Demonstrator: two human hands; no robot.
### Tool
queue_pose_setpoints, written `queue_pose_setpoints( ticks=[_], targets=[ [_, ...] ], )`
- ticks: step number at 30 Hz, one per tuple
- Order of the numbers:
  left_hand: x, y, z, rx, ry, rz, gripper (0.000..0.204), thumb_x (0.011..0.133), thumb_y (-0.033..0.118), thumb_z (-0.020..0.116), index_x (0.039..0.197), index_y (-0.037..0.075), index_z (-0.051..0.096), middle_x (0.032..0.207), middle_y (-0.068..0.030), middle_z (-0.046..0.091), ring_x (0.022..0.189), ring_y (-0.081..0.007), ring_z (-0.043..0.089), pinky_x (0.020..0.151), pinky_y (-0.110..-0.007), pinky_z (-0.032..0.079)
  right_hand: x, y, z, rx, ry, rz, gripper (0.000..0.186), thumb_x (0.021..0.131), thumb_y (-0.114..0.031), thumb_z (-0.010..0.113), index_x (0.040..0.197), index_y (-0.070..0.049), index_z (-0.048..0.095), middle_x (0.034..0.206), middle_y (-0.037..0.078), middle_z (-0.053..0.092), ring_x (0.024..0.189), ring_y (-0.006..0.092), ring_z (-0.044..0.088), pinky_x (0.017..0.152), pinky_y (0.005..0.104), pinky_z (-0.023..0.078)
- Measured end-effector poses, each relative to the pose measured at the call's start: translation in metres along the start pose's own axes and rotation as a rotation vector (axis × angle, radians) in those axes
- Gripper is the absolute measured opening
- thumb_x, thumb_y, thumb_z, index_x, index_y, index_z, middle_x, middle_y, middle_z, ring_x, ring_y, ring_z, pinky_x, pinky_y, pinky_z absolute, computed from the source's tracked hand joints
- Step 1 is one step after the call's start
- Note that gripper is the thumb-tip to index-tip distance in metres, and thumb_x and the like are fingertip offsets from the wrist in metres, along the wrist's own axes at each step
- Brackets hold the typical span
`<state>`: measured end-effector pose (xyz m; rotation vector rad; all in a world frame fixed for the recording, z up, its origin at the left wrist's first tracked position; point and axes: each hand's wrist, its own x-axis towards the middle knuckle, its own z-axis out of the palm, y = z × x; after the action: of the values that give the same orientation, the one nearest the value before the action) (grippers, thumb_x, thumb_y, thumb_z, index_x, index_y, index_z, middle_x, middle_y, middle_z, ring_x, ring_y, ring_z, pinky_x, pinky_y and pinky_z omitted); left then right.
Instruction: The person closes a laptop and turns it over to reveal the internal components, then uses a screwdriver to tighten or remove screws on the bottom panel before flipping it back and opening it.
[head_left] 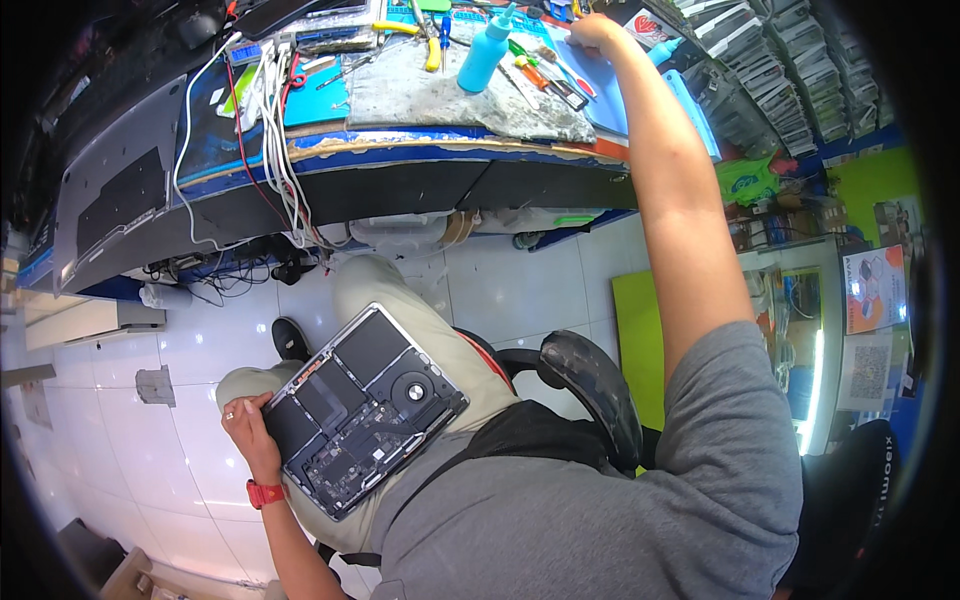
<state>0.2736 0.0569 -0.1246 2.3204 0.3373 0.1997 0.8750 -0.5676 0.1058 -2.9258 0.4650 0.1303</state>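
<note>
On my lap lies an opened laptop base (375, 410), its batteries, round fan and circuit board bare. My left hand (250, 430), with a red watch at the wrist, grips its left edge. My right arm stretches over the workbench. At the bench's far right part, my right hand (595, 32) has its fingers bent down together above a blue mat (603, 95); whatever they pinch is too small or hidden to name. Nearby are a light-blue squeeze bottle (484, 58), an orange-handled screwdriver (531, 73) and yellow-handled pliers (433, 53).
White cables (272, 130) hang over the bench's front edge. A grey laptop cover (115, 190) leans at the left. A black armrest (592, 385) stands beside my right side. Dark cables (225, 275) tangle under the bench, and packets (760, 60) fill the rack at right.
</note>
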Motion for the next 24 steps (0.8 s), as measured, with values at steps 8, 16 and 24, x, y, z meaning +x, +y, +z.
queue_pose_setpoints(
  ticks=[8, 16, 24],
  targets=[
    [0.003, -0.003, 0.003, -0.019, -0.025, 0.016, 0.054, 0.117, 0.029, 0.039, 0.101, 0.000, 0.082, 0.095, -0.0112, 0.066, 0.107, -0.0298, 0.054, 0.107, -0.045, 0.034, -0.012, 0.020, 0.003, 0.189, 0.094, 0.035, 0.021, 0.090, -0.021, 0.078, 0.100, -0.003, 0.076, 0.085, 0.006, 0.073, 0.068, 0.0132, 0.063, 0.063, 0.0346, 0.051],
    [0.000, 0.000, -0.001, -0.005, 0.009, 0.029, 0.053, 0.117, 0.028, 0.040, 0.100, -0.001, 0.082, 0.094, -0.0103, 0.066, 0.105, -0.0293, 0.054, 0.107, -0.045, 0.035, -0.016, 0.017, -0.005, 0.118, 0.030, 0.031, 0.030, 0.090, -0.029, 0.082, 0.103, -0.002, 0.081, 0.084, 0.007, 0.077, 0.071, 0.0181, 0.074, 0.065, 0.0354, 0.055],
    [0.003, -0.001, 0.005, -0.019, 0.007, 0.045, 0.053, 0.117, 0.027, 0.039, 0.100, -0.001, 0.081, 0.095, -0.0101, 0.066, 0.106, -0.0290, 0.056, 0.107, -0.045, 0.035, 0.020, 0.035, 0.010, 0.214, 0.084, 0.023, 0.033, 0.087, -0.031, 0.083, 0.111, -0.008, 0.081, 0.105, 0.008, 0.078, 0.091, 0.0184, 0.072, 0.075, 0.0360, 0.058]
  ],
)
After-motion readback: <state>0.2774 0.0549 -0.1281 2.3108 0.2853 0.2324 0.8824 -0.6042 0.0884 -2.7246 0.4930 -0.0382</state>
